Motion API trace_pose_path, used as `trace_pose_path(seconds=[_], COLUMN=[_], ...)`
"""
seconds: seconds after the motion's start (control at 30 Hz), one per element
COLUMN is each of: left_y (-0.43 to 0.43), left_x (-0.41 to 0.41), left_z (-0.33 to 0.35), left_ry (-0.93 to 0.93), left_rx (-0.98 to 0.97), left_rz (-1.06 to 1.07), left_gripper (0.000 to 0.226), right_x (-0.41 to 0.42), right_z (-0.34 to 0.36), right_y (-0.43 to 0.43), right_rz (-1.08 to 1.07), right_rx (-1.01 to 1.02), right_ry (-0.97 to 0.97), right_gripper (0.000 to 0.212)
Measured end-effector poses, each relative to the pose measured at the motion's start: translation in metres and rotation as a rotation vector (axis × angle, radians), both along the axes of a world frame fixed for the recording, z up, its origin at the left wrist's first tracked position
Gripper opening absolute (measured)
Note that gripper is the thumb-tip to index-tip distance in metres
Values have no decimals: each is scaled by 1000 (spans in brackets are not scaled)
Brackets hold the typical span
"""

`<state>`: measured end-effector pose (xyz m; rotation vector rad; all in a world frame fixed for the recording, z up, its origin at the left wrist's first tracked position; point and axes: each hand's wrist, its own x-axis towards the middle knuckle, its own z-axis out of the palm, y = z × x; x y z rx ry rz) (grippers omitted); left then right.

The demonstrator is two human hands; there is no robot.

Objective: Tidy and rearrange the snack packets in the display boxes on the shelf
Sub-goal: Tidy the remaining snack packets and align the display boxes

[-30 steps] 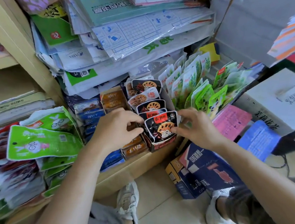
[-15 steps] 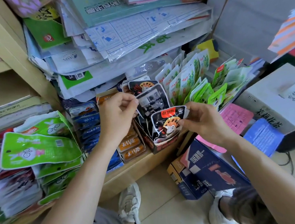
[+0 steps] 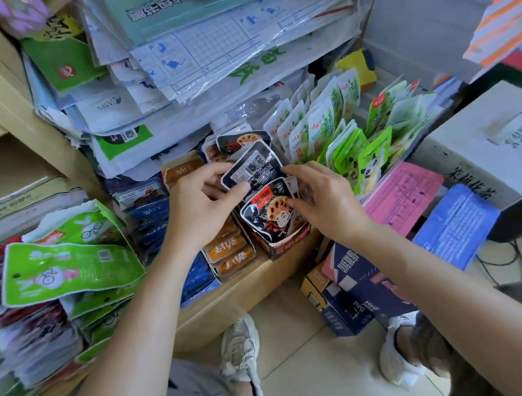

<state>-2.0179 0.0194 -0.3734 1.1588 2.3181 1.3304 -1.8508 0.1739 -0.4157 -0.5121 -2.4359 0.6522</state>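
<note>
Pinching a tilted black packet [image 3: 252, 168] with left hand [image 3: 197, 209], just above the box [image 3: 292, 242] at the shelf [image 3: 230, 295] front edge; gripping the front packet [image 3: 271, 217] with right hand [image 3: 326, 201], closer in.

Premises: small retail shop, snacks and stationery.

Evidence:
- Wooden shelf [image 3: 245, 290] carrying open cardboard display boxes [image 3: 289, 247].
- Each box holds rows of identical single-serve stock: black lotus-root packets [image 3: 269, 213], orange packets [image 3: 229, 251], blue packets [image 3: 147, 209], green-and-white packets [image 3: 316, 123], panda-print packets [image 3: 368, 163].
- Green rabbit-print bags [image 3: 70, 268] lie heaped loose at the left.
- Above the boxes sits a stack of plastic-wrapped paper sheets and pads [image 3: 208, 44].
- Printed stock cartons [image 3: 356, 290] stand on the tiled floor [image 3: 300, 371].
- A white carton [image 3: 501, 145] with handwritten characters stands at the right.
</note>
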Motion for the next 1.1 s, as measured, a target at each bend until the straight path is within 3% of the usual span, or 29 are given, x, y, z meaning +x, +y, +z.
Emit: trace_pose_path(seconds=[0.07,0.17,0.23,0.3,0.43,0.57,0.7,0.77,0.9,1.0,1.1], left_y=[3,6,4,-3,-21,-30,-42,-48,-54,-53,-48], left_x=[2,3,5,11,32,46,53,59,66,69,71], left_z=[0,5,10,18,28,11,-15,-24,-37,-39,-35], left_ry=[58,38,-11,5,288,539,622,616,540,459,302], left_rx=[29,156,264,347,421,366,255,183,-4,19,111], left_rz=[6,41,80,105,5,-217,-285,-314,-395,-326,-54], left_gripper=[13,15,12,8,9,3,6,14,29,23,17], right_x=[7,15,17,17,20,28,29,28,26,22,20], right_z=[-1,-3,-3,-3,16,35,35,31,17,10,9], right_y=[-3,-12,-18,-21,-14,-6,-4,-2,-3,-4,0], right_rz=[-18,47,184,233,211,246,259,287,221,149,100], right_rx=[13,15,-16,-66,-544,-980,-1225,-1189,-865,-622,-491], right_ry=[66,197,189,107,-32,-6,50,37,-51,-62,9], right_gripper=[54,31,18,20,39,32,30,32,60,41,19])
